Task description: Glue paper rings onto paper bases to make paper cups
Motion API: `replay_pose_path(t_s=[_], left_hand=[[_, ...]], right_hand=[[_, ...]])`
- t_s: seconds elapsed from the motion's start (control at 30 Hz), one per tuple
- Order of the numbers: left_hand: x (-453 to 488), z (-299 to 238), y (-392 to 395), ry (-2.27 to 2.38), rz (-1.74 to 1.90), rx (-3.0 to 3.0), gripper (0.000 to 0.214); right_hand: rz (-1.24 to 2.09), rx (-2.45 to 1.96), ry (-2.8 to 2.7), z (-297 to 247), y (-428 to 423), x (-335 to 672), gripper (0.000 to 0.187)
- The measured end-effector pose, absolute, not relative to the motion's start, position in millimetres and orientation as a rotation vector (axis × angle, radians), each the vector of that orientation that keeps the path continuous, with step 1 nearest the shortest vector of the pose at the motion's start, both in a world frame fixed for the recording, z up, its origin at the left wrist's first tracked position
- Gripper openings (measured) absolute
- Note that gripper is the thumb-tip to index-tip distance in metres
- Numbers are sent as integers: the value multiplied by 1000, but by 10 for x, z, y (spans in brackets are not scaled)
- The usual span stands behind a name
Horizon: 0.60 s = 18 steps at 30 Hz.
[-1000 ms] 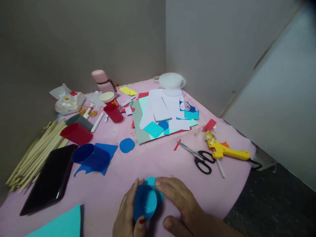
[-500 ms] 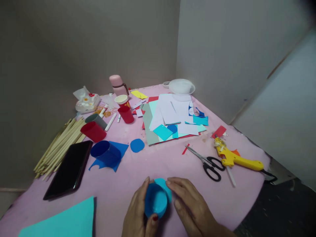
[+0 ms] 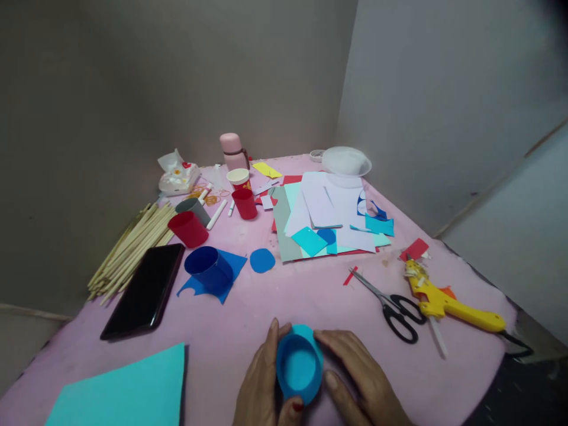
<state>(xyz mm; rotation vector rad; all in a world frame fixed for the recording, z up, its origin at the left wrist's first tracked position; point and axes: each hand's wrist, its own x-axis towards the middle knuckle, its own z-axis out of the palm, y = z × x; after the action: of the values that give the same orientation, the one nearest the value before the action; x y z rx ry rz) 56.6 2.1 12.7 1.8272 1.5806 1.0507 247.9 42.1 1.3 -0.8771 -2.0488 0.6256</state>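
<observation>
A light blue paper cup [image 3: 299, 367] lies at the near edge of the pink table [image 3: 275, 302], its open mouth facing me. My left hand [image 3: 261, 384] curls around its left side with the thumb under the rim. On the cup's right side rests my right hand [image 3: 359, 378], fingers pressed against it. Both hands grip the cup together.
Black scissors [image 3: 390, 305] and a yellow glue gun [image 3: 448, 302] lie to the right. A dark blue paper roll [image 3: 208, 269], red paper roll [image 3: 189, 228], black phone [image 3: 144, 290], wooden sticks [image 3: 128, 248] and teal sheet [image 3: 124, 393] sit left. Stacked coloured papers [image 3: 328, 219] lie behind.
The view has swung left, so everything sits further right in the picture. The cup has turned in my hands, its open mouth now facing me more squarely.
</observation>
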Motion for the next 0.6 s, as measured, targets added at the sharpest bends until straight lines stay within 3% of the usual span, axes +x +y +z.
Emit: replay_pose_path(t_s=[0.4, 0.6], left_hand=[[587, 70, -15, 1583, 1042, 1761, 90], [641, -1, -74, 1707, 1099, 1845, 73]], right_hand=[[646, -860, -2085, -47, 446, 2544, 41], [676, -901, -1996, -6, 401, 2472, 38]])
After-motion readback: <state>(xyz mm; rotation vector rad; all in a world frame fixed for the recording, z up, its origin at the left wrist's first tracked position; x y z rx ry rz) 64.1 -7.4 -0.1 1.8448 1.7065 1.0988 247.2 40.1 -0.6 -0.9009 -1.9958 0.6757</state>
